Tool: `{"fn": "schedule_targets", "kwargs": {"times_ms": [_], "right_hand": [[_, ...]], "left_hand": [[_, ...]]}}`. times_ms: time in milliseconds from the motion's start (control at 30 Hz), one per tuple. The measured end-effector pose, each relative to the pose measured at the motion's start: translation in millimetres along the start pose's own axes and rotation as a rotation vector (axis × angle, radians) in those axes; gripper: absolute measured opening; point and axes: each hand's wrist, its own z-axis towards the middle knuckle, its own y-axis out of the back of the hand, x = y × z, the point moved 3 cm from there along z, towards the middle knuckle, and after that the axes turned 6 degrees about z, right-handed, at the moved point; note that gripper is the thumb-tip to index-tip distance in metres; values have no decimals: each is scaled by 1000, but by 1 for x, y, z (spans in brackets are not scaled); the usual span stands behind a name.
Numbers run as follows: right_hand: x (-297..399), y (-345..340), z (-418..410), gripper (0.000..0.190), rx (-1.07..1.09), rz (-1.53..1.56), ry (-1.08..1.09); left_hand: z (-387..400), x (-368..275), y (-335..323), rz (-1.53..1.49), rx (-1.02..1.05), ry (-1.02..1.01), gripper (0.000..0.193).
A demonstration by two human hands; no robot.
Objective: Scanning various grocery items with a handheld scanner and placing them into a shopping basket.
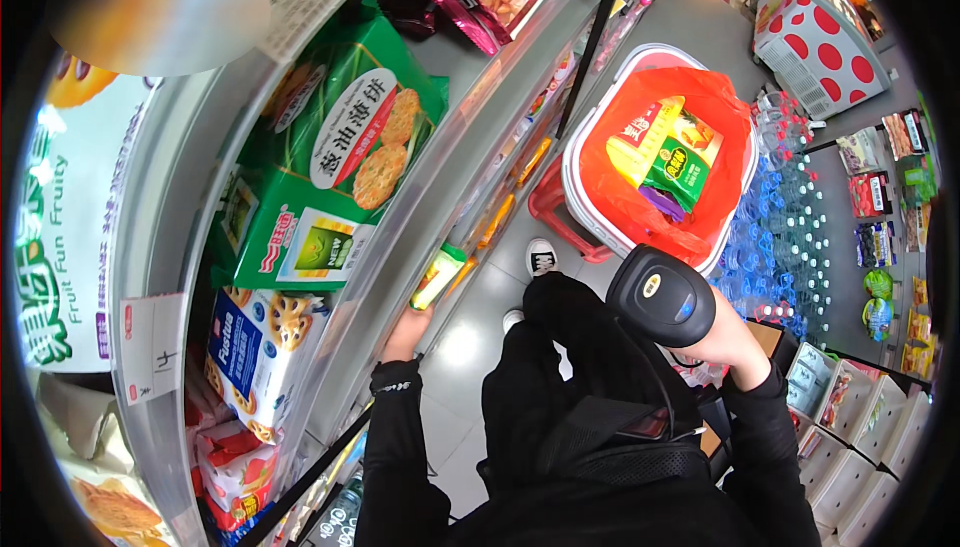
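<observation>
My left hand [407, 331] reaches low along the shelf at my left, its fingers on a small green and yellow snack packet [438, 275]. In my right hand [724, 337] is a black handheld barcode scanner [661, 296], whose head hides most of my fingers. Beyond the scanner stands a white-rimmed basket [589, 205], lined with a red plastic bag [622, 217]. Inside the bag lie a yellow packet [628, 158], a green packet [677, 172] and a purple one [661, 202]. A red plastic stool [553, 205] shows under the basket.
Shelves at the left hold a green cracker box [315, 247] and a white and blue cookie pack [259, 352]. Bottled drinks [780, 232] stand right of the basket. A red-dotted white box [821, 44] is at the upper right, white bins [844, 472] at the lower right.
</observation>
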Motion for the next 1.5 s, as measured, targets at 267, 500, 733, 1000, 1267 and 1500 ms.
{"fn": "schedule_targets", "kwargs": {"times_ms": [267,500,733,1000,1267,1500], "right_hand": [[11,-10,7,56,99,-58,4],[40,1,-1,54,90,49,106],[80,-12,-18,41,413,-94,308],[91,-29,-31,35,408,-170,317],[98,-65,-42,33,639,-200,325],[102,-82,-42,32,700,-280,303]], "left_hand": [[-40,-53,27,113,-33,-213,74],[-69,-102,73,-1374,803,243,72],[-82,-123,111,-1889,1066,465,64],[-80,-125,121,-1931,743,440,58],[-88,-146,123,-2054,731,420,53],[-94,-144,124,-2003,719,467,51]]}}
